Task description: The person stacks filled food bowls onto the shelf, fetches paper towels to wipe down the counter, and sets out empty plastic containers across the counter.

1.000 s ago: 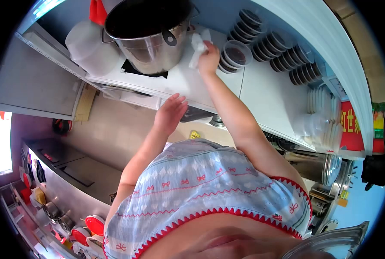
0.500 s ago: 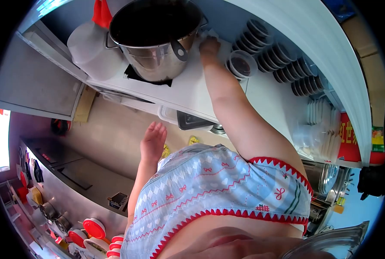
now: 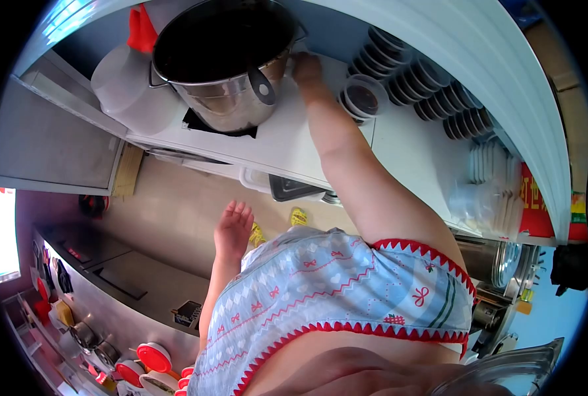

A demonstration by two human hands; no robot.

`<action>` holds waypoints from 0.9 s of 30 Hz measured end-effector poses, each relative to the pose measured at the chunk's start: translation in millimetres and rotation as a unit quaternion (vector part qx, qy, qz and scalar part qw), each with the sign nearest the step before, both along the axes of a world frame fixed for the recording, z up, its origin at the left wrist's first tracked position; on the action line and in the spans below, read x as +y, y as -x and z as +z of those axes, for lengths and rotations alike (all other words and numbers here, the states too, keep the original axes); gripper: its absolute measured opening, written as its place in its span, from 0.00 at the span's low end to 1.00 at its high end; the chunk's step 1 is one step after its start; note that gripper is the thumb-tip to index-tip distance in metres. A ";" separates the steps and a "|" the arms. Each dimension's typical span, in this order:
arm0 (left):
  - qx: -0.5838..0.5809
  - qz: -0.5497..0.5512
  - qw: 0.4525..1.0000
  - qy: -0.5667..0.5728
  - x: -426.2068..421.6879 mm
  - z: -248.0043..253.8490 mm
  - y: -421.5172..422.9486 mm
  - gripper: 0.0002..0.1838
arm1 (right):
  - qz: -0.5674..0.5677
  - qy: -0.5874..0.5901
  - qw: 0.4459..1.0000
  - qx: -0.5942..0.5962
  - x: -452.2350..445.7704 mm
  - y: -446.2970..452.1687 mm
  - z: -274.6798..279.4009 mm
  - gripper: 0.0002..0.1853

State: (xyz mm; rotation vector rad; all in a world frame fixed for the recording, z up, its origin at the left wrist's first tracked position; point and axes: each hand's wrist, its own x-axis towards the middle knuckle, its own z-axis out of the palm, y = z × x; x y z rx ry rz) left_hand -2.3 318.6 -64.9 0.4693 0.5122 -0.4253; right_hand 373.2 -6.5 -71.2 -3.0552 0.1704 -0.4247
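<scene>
My right hand (image 3: 306, 68) reaches across the white counter (image 3: 287, 142) to the far side, close beside a large steel pot (image 3: 231, 105). Its fingers are curled over a small whitish crumpled thing, apparently a cloth (image 3: 298, 47), mostly hidden by the hand and the pot. The pot holds dark contents, and a grey-handled tool (image 3: 261, 86) hangs over its rim. To the right of my forearm stand clear cups with dark contents (image 3: 361, 99). My left hand (image 3: 234, 230) hangs over the floor with fingers stretched, holding nothing.
Several rows of stacked lidded cups (image 3: 416, 82) line the counter's back. White plastic tubs (image 3: 132, 92) stand left of the pot. Clear containers (image 3: 485, 201) fill the right end. Behind on the left is a steel work surface (image 3: 135, 277) with red-lidded tubs (image 3: 154, 357).
My right hand has moved slightly left along the pot's side, with the whitish thing still at its fingers. My left hand stays open, slightly lower in view. The whole view has shifted a little.
</scene>
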 end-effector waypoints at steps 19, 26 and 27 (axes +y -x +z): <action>-0.136 -0.108 0.979 -0.105 -35.4 26.8 -25.1 0.20 | -0.061 -0.965 0.257 -0.013 15.3 145.8 38.0 0.13; -0.227 -0.148 0.938 -0.216 -105.7 51.8 -61.6 0.25 | -0.008 -0.987 0.140 0.078 44.5 220.6 50.9 0.17; -0.305 -0.141 0.902 -0.269 -113.9 52.7 -69.4 0.27 | -0.019 -0.989 0.124 0.081 52.8 232.4 63.7 0.17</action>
